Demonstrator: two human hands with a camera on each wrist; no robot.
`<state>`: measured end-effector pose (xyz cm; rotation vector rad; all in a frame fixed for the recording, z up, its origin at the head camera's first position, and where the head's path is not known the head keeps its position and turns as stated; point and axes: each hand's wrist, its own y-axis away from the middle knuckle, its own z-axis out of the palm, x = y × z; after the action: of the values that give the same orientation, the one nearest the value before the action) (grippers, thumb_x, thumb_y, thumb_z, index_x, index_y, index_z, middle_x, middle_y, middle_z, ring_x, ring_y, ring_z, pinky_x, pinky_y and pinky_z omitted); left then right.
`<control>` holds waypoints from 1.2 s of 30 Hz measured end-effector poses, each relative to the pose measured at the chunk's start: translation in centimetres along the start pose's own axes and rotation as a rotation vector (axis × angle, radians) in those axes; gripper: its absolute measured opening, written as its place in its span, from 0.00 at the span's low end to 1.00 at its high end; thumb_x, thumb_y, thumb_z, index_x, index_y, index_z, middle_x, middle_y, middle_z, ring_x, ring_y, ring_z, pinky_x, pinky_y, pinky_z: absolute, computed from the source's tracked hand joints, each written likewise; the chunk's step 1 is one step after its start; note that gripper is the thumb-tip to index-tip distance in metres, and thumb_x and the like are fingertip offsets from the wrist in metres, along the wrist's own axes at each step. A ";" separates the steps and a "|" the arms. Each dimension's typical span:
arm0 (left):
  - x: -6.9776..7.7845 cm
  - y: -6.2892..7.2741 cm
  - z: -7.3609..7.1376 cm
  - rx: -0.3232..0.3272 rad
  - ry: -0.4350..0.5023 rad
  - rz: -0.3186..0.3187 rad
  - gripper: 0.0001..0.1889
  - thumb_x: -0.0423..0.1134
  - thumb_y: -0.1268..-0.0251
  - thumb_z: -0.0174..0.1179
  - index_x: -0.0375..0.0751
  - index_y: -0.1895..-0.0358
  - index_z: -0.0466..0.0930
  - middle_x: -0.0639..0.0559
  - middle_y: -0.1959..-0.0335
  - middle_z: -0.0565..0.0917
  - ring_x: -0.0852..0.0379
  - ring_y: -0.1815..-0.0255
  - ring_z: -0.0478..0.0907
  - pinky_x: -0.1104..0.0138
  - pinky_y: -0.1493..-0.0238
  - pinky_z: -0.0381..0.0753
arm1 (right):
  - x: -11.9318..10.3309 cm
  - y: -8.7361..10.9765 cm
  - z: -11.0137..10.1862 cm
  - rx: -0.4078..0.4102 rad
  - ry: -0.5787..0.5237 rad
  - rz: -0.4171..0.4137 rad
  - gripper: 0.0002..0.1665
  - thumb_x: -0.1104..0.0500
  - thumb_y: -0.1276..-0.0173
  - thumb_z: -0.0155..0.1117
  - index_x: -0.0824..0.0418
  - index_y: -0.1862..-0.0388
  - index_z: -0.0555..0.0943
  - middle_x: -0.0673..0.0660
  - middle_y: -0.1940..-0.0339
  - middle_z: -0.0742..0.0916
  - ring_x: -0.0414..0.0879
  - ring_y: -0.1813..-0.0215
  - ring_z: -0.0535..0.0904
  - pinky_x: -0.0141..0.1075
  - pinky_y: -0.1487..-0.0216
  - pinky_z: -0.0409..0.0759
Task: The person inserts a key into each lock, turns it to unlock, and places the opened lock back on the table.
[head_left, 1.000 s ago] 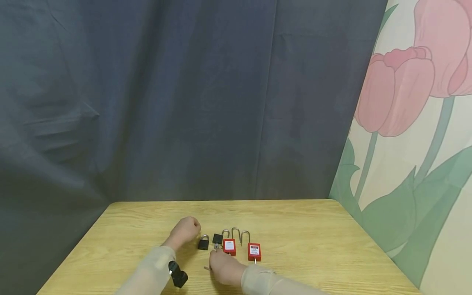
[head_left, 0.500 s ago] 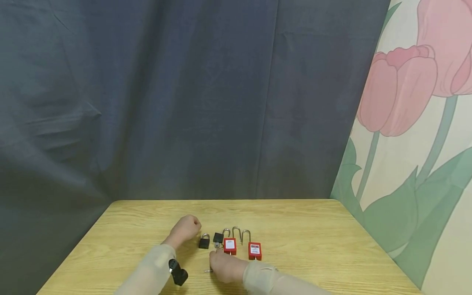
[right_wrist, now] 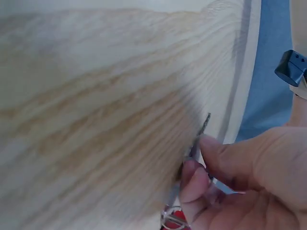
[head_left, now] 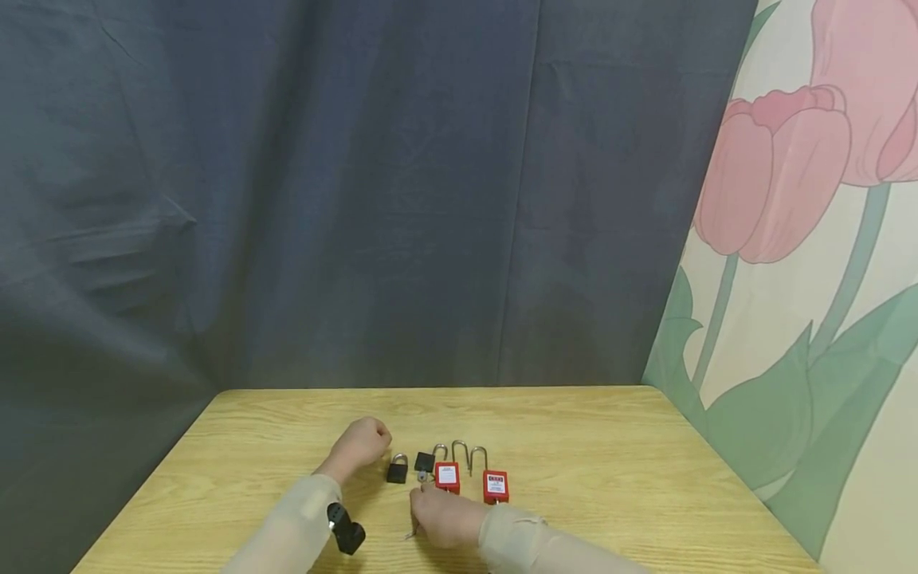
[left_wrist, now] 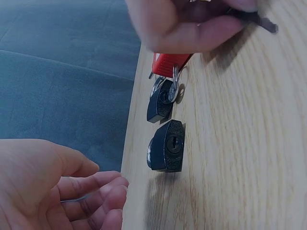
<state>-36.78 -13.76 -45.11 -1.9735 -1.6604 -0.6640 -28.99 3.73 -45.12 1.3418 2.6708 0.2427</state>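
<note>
My right hand [head_left: 445, 516] pinches a small metal key [right_wrist: 205, 125] between thumb and forefinger, low over the table. In the left wrist view the key's blade juts out from the fingers. My left hand [head_left: 358, 445] hovers with loosely bent fingers and holds nothing. Beside it a black padlock [head_left: 398, 470] stands with its keyhole [left_wrist: 174, 143] bare. A second black padlock [head_left: 425, 462], its shackle swung out, has a key on a ring [left_wrist: 174, 88] at its keyhole. A red padlock [head_left: 448, 476] with its shackle raised sits just beyond my right hand, partly covered.
Another red padlock [head_left: 496, 485] with a raised shackle and a key below it lies to the right. The wooden table [head_left: 610, 478] ends at a dark curtain [head_left: 402, 199]. A black wrist camera [head_left: 346, 529] sticks out from the left sleeve.
My right hand has shifted slightly right, and the key in it has swung from pointing left to pointing down toward the near edge. My left hand stays in place.
</note>
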 end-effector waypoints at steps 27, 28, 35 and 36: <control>-0.5 0.0 -0.5 -0.021 0.032 -0.018 0.21 0.31 0.36 0.46 0.50 0.88 0.59 0.57 0.91 0.64 0.61 0.88 0.54 0.70 0.83 0.55 | -0.2 -0.9 -0.5 -0.028 -0.101 -0.194 0.10 0.51 0.39 0.71 0.52 0.73 0.78 0.40 0.79 0.75 0.30 0.75 0.68 0.21 0.71 0.68; -0.6 0.0 -0.5 -0.020 0.031 -0.019 0.21 0.31 0.36 0.46 0.50 0.88 0.59 0.57 0.91 0.64 0.61 0.88 0.54 0.70 0.83 0.55 | -0.2 -1.0 -0.5 -0.044 -0.102 -0.191 0.10 0.52 0.38 0.69 0.52 0.73 0.78 0.40 0.79 0.76 0.30 0.75 0.69 0.21 0.72 0.69; -0.5 0.1 -0.5 -0.019 0.026 -0.032 0.21 0.31 0.36 0.47 0.50 0.89 0.59 0.57 0.91 0.65 0.61 0.88 0.55 0.70 0.83 0.56 | -0.3 -0.3 -1.0 -0.059 -0.107 -0.080 0.13 0.52 0.42 0.74 0.52 0.72 0.76 0.41 0.79 0.76 0.32 0.75 0.70 0.23 0.71 0.71; -0.5 0.1 -0.6 -0.014 0.023 -0.034 0.21 0.31 0.36 0.47 0.49 0.88 0.60 0.57 0.90 0.66 0.61 0.87 0.56 0.70 0.83 0.57 | -0.3 -0.2 -1.1 -0.049 -0.097 -0.059 0.14 0.53 0.45 0.76 0.52 0.73 0.77 0.41 0.79 0.76 0.32 0.74 0.70 0.23 0.71 0.71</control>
<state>-36.83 -14.52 -45.02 -1.9436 -1.6836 -0.7108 -29.22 3.31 -44.09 1.2258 2.6019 0.2285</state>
